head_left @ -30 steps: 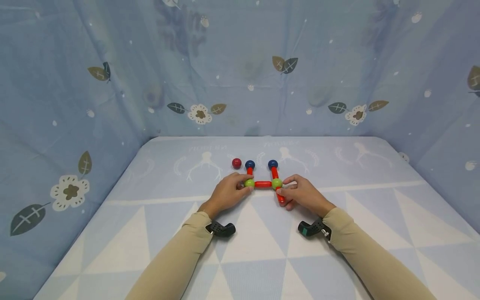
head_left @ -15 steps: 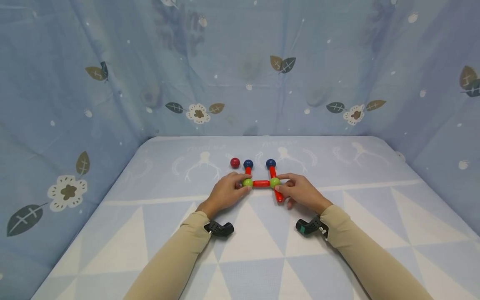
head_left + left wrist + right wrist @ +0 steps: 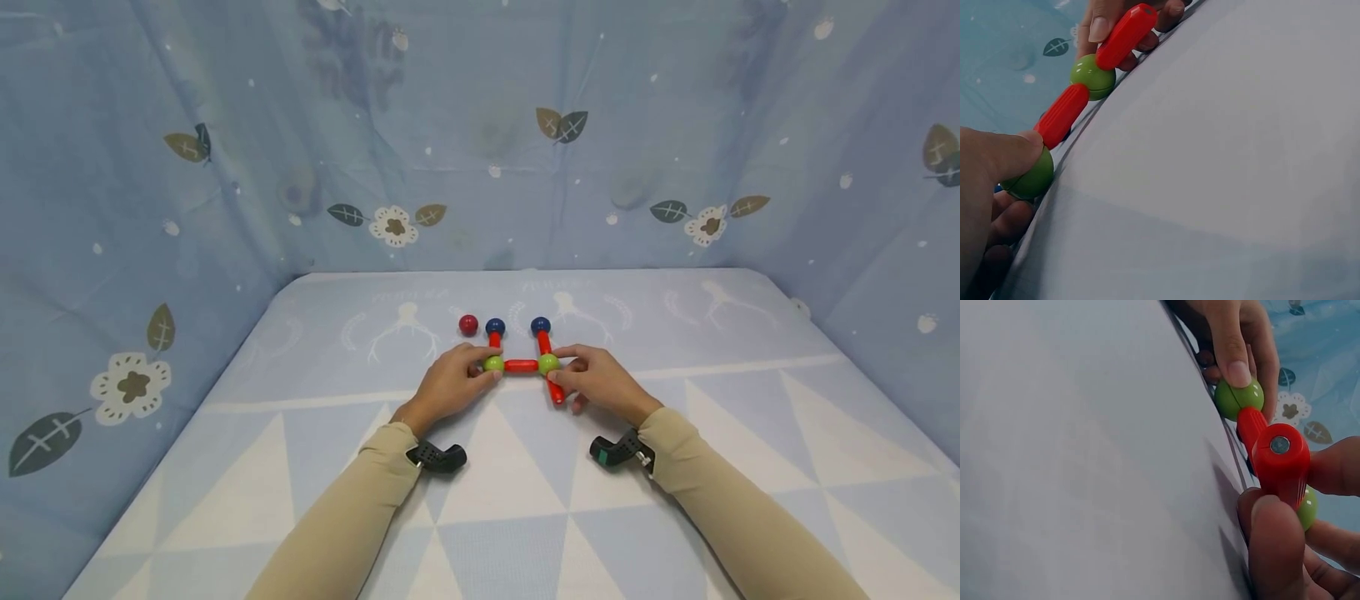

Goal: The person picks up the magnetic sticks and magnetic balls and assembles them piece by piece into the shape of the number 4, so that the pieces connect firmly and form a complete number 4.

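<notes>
A magnetic building-toy frame of red rods and balls lies on the cloth in the head view. My left hand point(image 3: 452, 383) pinches the left green ball point(image 3: 1032, 178) between thumb and fingers. A red rod point(image 3: 521, 366) links it to the right green ball point(image 3: 549, 364). My right hand point(image 3: 602, 385) grips that ball where a free-ended red rod point(image 3: 556, 392) joins it; in the right wrist view this rod's metal tip point(image 3: 1280, 445) faces the camera. Two more rods run away from the green balls to a left blue ball point(image 3: 495, 327) and a right blue ball point(image 3: 541, 326).
A loose dark red ball point(image 3: 468, 324) lies left of the left blue ball. Patterned cloth point(image 3: 517, 500) covers the table, and a blue curtain point(image 3: 465, 125) hangs behind and at the sides. Each wrist wears a black camera mount point(image 3: 437, 457).
My right hand has shifted from the free-ended rod up to the green ball, its index finger now over the ball's far side. My left hand keeps its hold. The view has drifted slightly.
</notes>
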Motion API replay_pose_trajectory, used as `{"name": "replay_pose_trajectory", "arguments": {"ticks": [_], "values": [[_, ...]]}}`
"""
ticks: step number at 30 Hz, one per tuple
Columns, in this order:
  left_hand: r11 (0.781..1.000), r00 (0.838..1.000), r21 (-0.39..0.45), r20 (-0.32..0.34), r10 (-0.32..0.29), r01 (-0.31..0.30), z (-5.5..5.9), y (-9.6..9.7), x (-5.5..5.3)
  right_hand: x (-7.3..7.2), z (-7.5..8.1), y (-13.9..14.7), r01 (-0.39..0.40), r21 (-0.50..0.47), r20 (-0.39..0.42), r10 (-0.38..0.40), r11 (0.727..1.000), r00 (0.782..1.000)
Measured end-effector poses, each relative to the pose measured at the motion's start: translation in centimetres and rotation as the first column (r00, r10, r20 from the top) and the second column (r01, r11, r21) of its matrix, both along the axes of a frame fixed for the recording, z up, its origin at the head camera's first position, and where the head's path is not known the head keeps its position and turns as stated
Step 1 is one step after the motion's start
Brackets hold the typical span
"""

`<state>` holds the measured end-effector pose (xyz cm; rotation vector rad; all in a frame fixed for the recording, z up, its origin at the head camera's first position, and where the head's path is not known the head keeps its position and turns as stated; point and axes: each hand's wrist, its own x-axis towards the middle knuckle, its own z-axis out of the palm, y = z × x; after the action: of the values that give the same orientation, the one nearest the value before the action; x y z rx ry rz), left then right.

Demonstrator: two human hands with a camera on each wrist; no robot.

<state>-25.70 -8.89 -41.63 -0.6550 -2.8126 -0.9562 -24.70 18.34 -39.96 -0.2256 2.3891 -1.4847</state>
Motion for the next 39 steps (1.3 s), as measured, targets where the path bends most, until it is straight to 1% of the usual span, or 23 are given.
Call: {"name": "replay_pose_trajectory", "arguments": {"ticks": [6,13,17,26,29,31,33,35,39], "values": [[1.000,1.000,0.013,0.000,-0.014,0.014,-0.1,0.4,-0.2,0.3,-0.2,0.7,0.003,-0.010,-0.007,-0.003,1.000,1.000],[1.000,1.000,-0.018,-0.013,-0.010,0.010,0.5,0.6,-0.3,0.1,-0.2,0.8,0.019,-0.038,0.002,-0.019,0.999,1.000],[1.000,1.000,-0.016,-0.018,-0.010,0.010,0.5,0.6,-0.3,0.1,-0.4,0.8,0.028,-0.046,-0.002,-0.028,0.999,1.000],[1.000,1.000,-0.003,0.002,0.009,-0.009,0.5,0.4,-0.2,0.2,-0.4,0.3,0.032,-0.072,-0.010,-0.033,0.997,0.999],[0.999,1.000,0.035,0.015,0.007,-0.008,0.6,0.4,-0.2,0.3,-0.4,0.3,0.034,-0.085,-0.015,-0.036,0.996,0.999],[0.997,1.000,0.078,0.025,0.005,-0.007,0.6,0.4,-0.3,0.3,-0.4,0.4,0.033,-0.089,-0.015,-0.035,0.995,0.999],[0.992,0.999,0.125,0.043,0.018,-0.023,0.6,0.3,-0.3,0.4,-0.5,0.4,0.032,-0.086,-0.014,-0.033,0.996,0.999],[0.982,0.997,0.179,0.058,0.044,-0.054,0.7,0.2,-0.3,0.4,-0.6,0.4,0.028,-0.080,-0.015,-0.029,0.996,0.999],[0.950,0.988,0.272,0.067,0.139,-0.152,0.9,-0.1,-0.6,0.2,-0.7,0.2,0.015,-0.080,-0.031,-0.017,0.997,0.999]]}}
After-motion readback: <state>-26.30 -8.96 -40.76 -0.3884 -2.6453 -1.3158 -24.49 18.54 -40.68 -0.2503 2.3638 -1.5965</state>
